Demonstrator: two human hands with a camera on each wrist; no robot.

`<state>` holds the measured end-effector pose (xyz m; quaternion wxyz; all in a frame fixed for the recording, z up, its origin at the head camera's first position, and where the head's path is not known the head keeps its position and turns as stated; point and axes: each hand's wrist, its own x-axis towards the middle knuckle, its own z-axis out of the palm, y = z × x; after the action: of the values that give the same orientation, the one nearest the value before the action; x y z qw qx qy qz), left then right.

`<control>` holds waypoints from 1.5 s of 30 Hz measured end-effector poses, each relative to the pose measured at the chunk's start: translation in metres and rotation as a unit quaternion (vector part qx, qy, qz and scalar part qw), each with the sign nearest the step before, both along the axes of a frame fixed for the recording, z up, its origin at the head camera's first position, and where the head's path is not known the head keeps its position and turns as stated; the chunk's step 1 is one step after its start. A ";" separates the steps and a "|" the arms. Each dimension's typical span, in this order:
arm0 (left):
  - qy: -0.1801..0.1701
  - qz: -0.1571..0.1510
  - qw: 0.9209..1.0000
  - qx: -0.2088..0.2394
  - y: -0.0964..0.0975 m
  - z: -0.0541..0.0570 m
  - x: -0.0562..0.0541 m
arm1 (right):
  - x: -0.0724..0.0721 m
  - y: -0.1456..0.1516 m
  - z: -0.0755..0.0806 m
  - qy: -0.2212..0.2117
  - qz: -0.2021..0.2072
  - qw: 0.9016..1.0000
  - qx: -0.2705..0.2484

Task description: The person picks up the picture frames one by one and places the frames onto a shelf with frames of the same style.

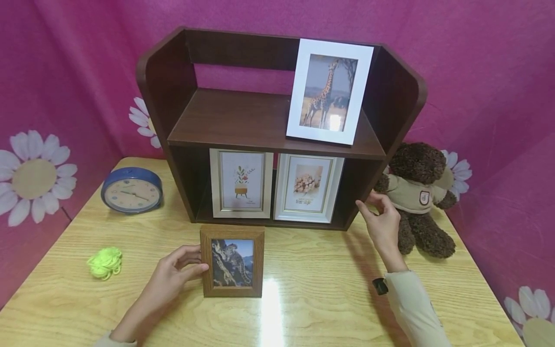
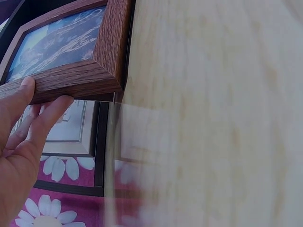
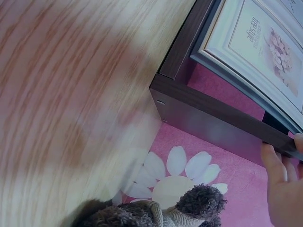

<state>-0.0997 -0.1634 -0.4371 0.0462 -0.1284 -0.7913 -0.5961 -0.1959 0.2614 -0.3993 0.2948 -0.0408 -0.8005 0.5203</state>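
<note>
My left hand (image 1: 171, 274) pinches the left edge of a brown wooden picture frame (image 1: 233, 291), thumb in front and fingers behind. The frame stands nearly upright in front of a dark brown two-tier shelf (image 1: 234, 118) and shows a leopard picture. In the left wrist view, the thumb (image 2: 19, 97) lies on the wood. My right hand (image 1: 383, 224) grips the shelf's right side panel (image 3: 213, 118) low down, its fingers (image 3: 274, 163) against the outer face. Below, the shelf holds a cream frame (image 1: 217, 183) and a white frame (image 1: 279, 188); a giraffe frame (image 1: 299, 91) leans on top.
A blue round clock (image 1: 132, 190) stands left of the shelf, with a yellow-green scrunched puff (image 1: 105, 263) nearer the front. Close behind my right hand sits a brown teddy bear (image 1: 418, 193) in a beige shirt. A pink flowered cloth (image 1: 490, 96) hangs behind the wooden table (image 1: 321, 289).
</note>
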 end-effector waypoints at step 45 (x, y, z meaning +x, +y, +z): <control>0.045 -0.025 0.999 0.000 -0.010 0.081 -0.022 | 0.001 0.000 -0.003 0.018 0.000 1.000 0.004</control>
<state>-0.1216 -0.1733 -0.3561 0.0664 -0.1747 -0.7851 -0.5905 -0.1946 0.2613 -0.4021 0.3096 -0.0298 -0.7972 0.5174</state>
